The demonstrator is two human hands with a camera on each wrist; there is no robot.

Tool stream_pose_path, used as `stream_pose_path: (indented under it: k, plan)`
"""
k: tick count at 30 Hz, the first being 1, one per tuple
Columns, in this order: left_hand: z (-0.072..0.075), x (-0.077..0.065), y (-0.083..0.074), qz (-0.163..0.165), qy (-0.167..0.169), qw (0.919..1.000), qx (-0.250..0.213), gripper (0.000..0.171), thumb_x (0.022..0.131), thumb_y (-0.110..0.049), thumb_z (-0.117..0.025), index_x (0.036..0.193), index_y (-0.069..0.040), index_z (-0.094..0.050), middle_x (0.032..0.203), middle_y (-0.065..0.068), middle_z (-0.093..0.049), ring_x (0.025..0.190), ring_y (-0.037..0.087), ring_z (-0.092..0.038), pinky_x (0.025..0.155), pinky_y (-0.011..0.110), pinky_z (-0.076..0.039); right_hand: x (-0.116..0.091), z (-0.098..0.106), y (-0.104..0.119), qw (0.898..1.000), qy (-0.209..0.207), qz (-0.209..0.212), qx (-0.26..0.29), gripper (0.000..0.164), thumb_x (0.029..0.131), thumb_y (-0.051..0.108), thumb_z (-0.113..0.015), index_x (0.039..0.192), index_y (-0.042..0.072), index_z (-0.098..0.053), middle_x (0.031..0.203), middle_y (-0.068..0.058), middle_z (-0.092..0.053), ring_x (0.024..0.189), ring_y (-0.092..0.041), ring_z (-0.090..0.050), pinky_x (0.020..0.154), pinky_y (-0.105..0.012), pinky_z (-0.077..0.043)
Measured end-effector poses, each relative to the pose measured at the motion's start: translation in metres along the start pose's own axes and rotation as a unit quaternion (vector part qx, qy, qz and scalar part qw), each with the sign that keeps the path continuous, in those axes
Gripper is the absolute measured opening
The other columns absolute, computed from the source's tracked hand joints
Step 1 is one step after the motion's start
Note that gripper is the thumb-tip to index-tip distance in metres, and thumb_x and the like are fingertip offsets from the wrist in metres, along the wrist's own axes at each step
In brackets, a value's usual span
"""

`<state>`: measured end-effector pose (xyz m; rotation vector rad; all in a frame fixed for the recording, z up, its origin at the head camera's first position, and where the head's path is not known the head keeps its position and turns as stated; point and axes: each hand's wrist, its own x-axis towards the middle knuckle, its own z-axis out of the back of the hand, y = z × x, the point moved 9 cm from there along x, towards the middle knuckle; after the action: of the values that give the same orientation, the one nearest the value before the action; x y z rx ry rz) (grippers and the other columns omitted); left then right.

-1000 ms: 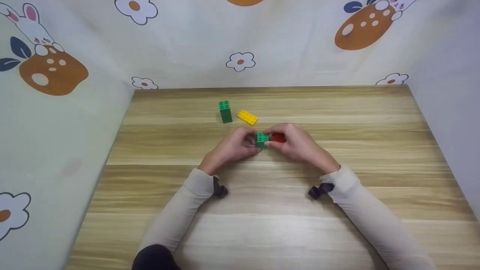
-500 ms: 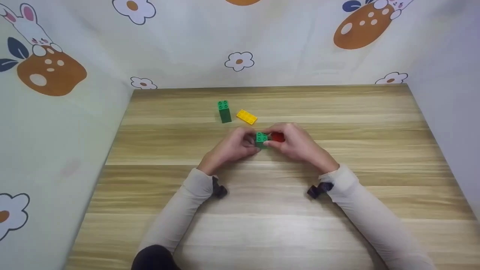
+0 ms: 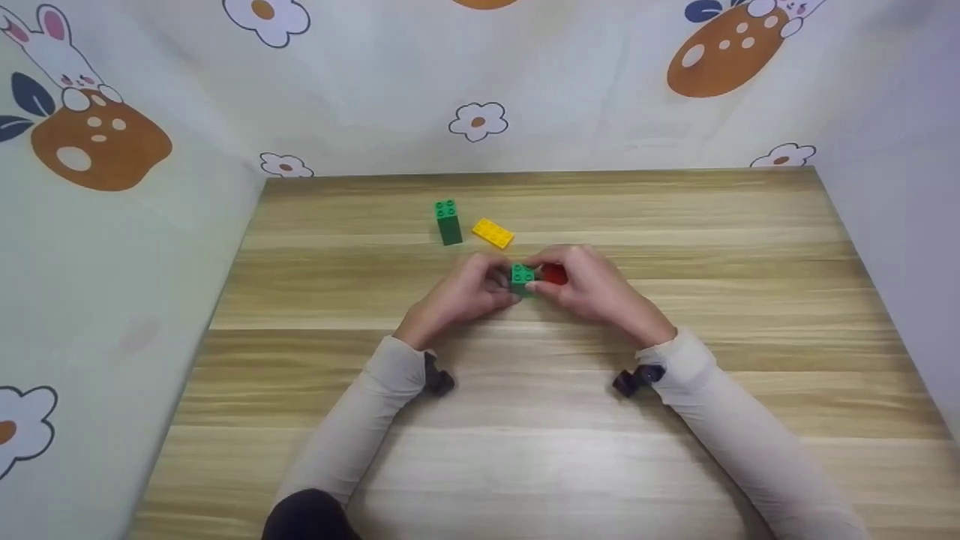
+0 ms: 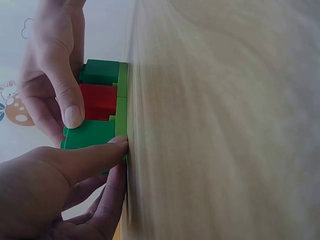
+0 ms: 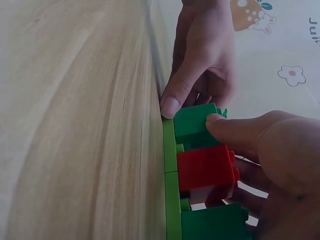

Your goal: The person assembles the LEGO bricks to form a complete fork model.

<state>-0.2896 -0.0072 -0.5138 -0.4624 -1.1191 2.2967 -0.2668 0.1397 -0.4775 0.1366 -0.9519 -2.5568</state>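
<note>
At the middle of a wood-grain tabletop (image 3: 525, 465), a person in pale sleeves (image 3: 750, 442) works both hands over a row of toy bricks. The right hand (image 3: 600, 289) pinches a green block (image 3: 523, 271) at the row's left end, thumb on the near side. The left hand (image 3: 463, 291) grips the left end of the light-green base (image 4: 121, 107) beneath it, two plates laid end to end on the wood. Right of that green block, partly under the right hand, sit a red block (image 4: 100, 101) and then a darker green block (image 4: 102, 72), with slim gaps between. Just beyond the hands, on the far side, a tall green brick (image 3: 449, 225) stands upright to the left of a flat yellow plate (image 3: 493, 233). A printed cloth (image 3: 375, 97) with rabbits and flowers hangs behind.
</note>
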Motion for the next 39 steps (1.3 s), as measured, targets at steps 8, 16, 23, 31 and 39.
stream_pose_path:
  k: [8, 16, 23, 31, 39]
  plan:
    - [0.0018, -0.0004, 0.0012, 0.002, -0.007, 1.0000, 0.001, 0.025, 0.092, -0.009, -0.085, 0.116, -0.009, -0.077, 0.107, 0.004, -0.077, 0.098, 0.019, -0.072, 0.095, 0.036, -0.063, 0.0003, 0.0003, 0.0041, 0.999, -0.011, 0.022, -0.021, 0.031, 0.097, 0.026, -0.084, 0.127, 0.016, -0.081, 0.123, -0.006, -0.080, 0.097, -0.024, -0.067, 0.082, -0.037, -0.052]
    - [0.0017, 0.0010, 0.0014, 0.002, -0.004, 0.9999, 0.010, 0.022, 0.092, -0.011, -0.086, 0.110, -0.007, -0.075, 0.106, 0.005, -0.076, 0.098, 0.020, -0.072, 0.095, 0.038, -0.063, -0.0003, 0.0007, 0.0037, 0.999, -0.015, 0.032, -0.023, 0.031, 0.097, 0.026, -0.083, 0.126, 0.015, -0.081, 0.120, -0.006, -0.081, 0.094, -0.024, -0.065, 0.079, -0.036, -0.050]
    - [0.0019, -0.0011, -0.0005, -0.003, -0.004, 0.9996, 0.028, 0.031, 0.095, -0.022, -0.086, 0.119, -0.011, -0.071, 0.112, 0.004, -0.075, 0.101, 0.017, -0.073, 0.096, 0.035, -0.064, 0.0010, -0.0008, 0.0031, 0.999, -0.007, 0.027, -0.020, 0.033, 0.098, 0.026, -0.083, 0.129, 0.017, -0.080, 0.123, -0.005, -0.080, 0.096, -0.024, -0.066, 0.080, -0.036, -0.051]
    - [0.0027, -0.0015, -0.0015, -0.004, -0.011, 0.9999, 0.003, 0.030, 0.095, -0.021, -0.086, 0.116, -0.013, -0.066, 0.115, 0.004, -0.074, 0.105, 0.018, -0.074, 0.099, 0.035, -0.063, 0.0005, -0.0012, 0.0021, 1.000, -0.002, 0.021, -0.010, 0.034, 0.098, 0.027, -0.083, 0.131, 0.018, -0.079, 0.130, -0.005, -0.079, 0.103, -0.025, -0.068, 0.087, -0.039, -0.054]
    - [0.0007, 0.0002, -0.0010, -0.001, -0.015, 0.9998, -0.009, 0.027, 0.094, -0.020, -0.088, 0.110, -0.012, -0.068, 0.113, 0.003, -0.074, 0.104, 0.018, -0.074, 0.098, 0.035, -0.063, -0.0006, -0.0016, -0.0003, 1.000, -0.003, 0.014, 0.005, 0.035, 0.097, 0.025, -0.084, 0.131, 0.018, -0.080, 0.129, -0.005, -0.079, 0.098, -0.023, -0.067, 0.083, -0.037, -0.055]
